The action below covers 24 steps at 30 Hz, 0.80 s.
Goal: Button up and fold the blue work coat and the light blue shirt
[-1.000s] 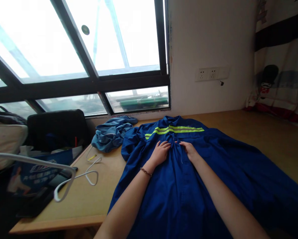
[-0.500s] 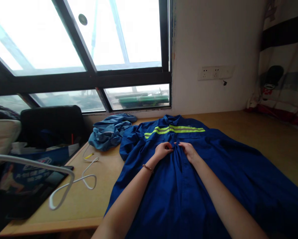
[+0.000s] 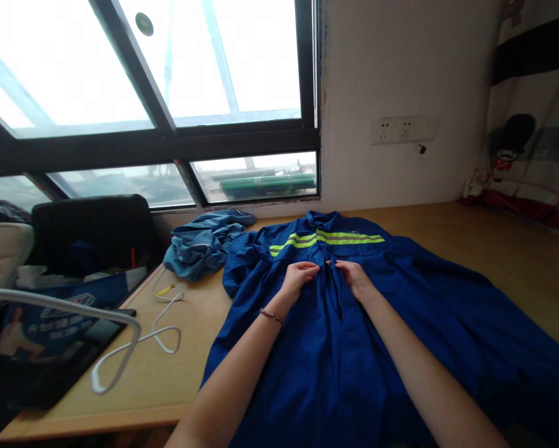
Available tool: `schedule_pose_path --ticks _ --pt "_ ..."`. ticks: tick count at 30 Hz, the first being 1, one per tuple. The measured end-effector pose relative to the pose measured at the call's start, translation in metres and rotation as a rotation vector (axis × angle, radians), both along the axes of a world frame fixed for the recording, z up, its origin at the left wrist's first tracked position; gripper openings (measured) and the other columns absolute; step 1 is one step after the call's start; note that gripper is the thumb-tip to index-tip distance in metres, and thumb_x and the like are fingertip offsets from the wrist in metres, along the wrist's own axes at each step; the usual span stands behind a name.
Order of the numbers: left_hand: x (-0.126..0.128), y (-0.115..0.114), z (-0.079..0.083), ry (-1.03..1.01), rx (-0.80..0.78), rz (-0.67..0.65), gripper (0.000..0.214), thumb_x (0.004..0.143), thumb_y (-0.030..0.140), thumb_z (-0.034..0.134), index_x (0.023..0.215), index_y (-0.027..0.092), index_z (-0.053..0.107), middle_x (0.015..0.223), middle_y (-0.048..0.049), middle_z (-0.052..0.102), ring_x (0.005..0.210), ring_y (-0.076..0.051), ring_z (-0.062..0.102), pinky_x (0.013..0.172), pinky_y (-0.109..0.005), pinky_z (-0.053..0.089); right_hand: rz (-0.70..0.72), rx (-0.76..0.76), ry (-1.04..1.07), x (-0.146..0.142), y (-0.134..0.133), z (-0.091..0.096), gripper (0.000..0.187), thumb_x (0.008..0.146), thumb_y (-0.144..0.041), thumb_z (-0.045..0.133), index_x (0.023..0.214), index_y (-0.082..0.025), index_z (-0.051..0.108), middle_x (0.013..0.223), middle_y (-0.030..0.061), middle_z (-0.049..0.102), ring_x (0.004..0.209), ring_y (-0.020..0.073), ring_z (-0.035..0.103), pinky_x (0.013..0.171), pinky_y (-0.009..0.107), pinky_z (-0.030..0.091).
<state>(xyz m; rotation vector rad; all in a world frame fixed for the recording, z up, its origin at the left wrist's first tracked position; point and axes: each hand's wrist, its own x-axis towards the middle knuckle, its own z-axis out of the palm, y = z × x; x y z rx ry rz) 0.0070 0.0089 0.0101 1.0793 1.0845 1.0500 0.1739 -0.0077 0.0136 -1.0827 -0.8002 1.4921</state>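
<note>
A dark blue work jacket (image 3: 298, 348) with yellow-green and grey reflective bands across its chest lies spread over the table, collar toward the wall. Its front opening runs down the middle. My left hand (image 3: 299, 277), a braided bracelet on the wrist, pinches the cloth at the left side of that opening, just below the bands. On the other side, my right hand (image 3: 353, 277) grips the front edge between thumb and fingers. A narrow gap shows between the two hands. Any button or zip at the fingertips is too small to make out.
A crumpled lighter blue garment (image 3: 205, 242) lies left of the jacket. A white cable (image 3: 160, 330) loops over the wooden table (image 3: 190, 348). Bags and a black chair back (image 3: 95, 230) stand at left. Window, wall sockets (image 3: 396, 129) and a curtain (image 3: 536, 124) border the table.
My left hand has shifted slightly left, away from the right, with its fingers straighter. The gap at the jacket's opening looks a little wider. My right hand stays nearly in place.
</note>
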Motion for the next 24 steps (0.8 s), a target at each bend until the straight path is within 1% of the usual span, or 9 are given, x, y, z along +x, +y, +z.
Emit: schedule_pose_path --ticks 3,6,8,12,15,17,20,24 --pt "0.001 -0.003 0.001 -0.093 -0.067 -0.034 0.026 0.058 0.023 0.075 0.077 0.01 0.064 0.068 -0.0066 0.065 0.061 -0.012 0.062 0.061 -0.021 0.051 0.035 0.019 0.012 0.001 -0.002 0.003 0.023 0.064 -0.016 0.053 0.078 -0.014 0.07 0.077 0.0051 0.07 0.074 0.019 0.065 0.062 0.025 0.051" --pt "0.001 -0.004 -0.001 -0.23 -0.142 -0.099 0.027 0.061 0.02 0.074 0.082 0.01 0.061 0.075 -0.0098 0.067 0.069 -0.015 0.065 0.07 -0.027 0.053 0.081 0.008 0.005 -0.001 -0.002 0.001 0.021 0.063 -0.017 0.054 0.077 -0.014 0.07 0.074 0.0053 0.069 0.07 0.0188 0.064 0.064 0.026 0.051" --pt "0.001 -0.005 -0.004 -0.271 -0.157 -0.12 0.027 0.062 0.018 0.074 0.083 0.009 0.06 0.078 -0.0113 0.067 0.072 -0.018 0.066 0.073 -0.029 0.053 0.08 0.01 -0.021 -0.003 -0.002 -0.002 0.018 0.062 -0.017 0.057 0.074 -0.014 0.07 0.072 0.0048 0.069 0.068 0.0182 0.064 0.063 0.026 0.05" --pt "0.004 -0.006 -0.008 -0.246 -0.147 -0.106 0.023 0.061 0.016 0.074 0.079 0.009 0.061 0.076 -0.0104 0.067 0.07 -0.017 0.066 0.075 -0.029 0.053 0.071 0.047 -0.086 -0.006 -0.002 -0.006 0.015 0.062 -0.024 0.06 0.07 -0.015 0.07 0.069 0.004 0.069 0.061 0.0155 0.062 0.058 0.024 0.048" --pt "0.006 -0.006 -0.01 -0.21 -0.126 -0.073 0.021 0.06 0.016 0.075 0.074 0.008 0.061 0.068 -0.0072 0.065 0.063 -0.014 0.064 0.074 -0.03 0.054 0.077 0.067 -0.152 -0.008 -0.003 -0.008 0.021 0.063 -0.032 0.062 0.071 -0.015 0.07 0.065 0.0046 0.068 0.053 0.0132 0.059 0.048 0.021 0.043" --pt "0.006 -0.006 -0.011 -0.204 -0.112 -0.056 0.02 0.06 0.016 0.075 0.074 0.008 0.062 0.065 -0.0057 0.064 0.06 -0.013 0.063 0.073 -0.03 0.054 0.07 0.115 -0.213 -0.008 -0.003 -0.009 0.025 0.061 -0.035 0.064 0.072 -0.014 0.07 0.063 0.0046 0.067 0.05 0.0127 0.057 0.045 0.021 0.039" --pt "0.007 -0.006 -0.011 -0.225 -0.102 -0.052 0.022 0.06 0.018 0.075 0.075 0.008 0.063 0.065 -0.0056 0.064 0.059 -0.012 0.063 0.07 -0.029 0.054 -0.002 0.252 -0.419 -0.008 -0.003 -0.012 0.027 0.062 -0.038 0.065 0.074 -0.014 0.07 0.056 0.003 0.064 0.048 0.0135 0.055 0.046 0.023 0.038" --pt "0.009 -0.007 -0.009 -0.232 -0.089 -0.087 0.029 0.065 0.035 0.071 0.074 0.009 0.062 0.065 -0.0059 0.063 0.058 -0.012 0.061 0.063 -0.026 0.053 -0.152 0.443 -0.922 -0.013 -0.008 -0.012 0.022 0.068 -0.036 0.061 0.075 -0.018 0.069 0.051 0.0001 0.06 0.049 0.0139 0.053 0.051 0.024 0.035"
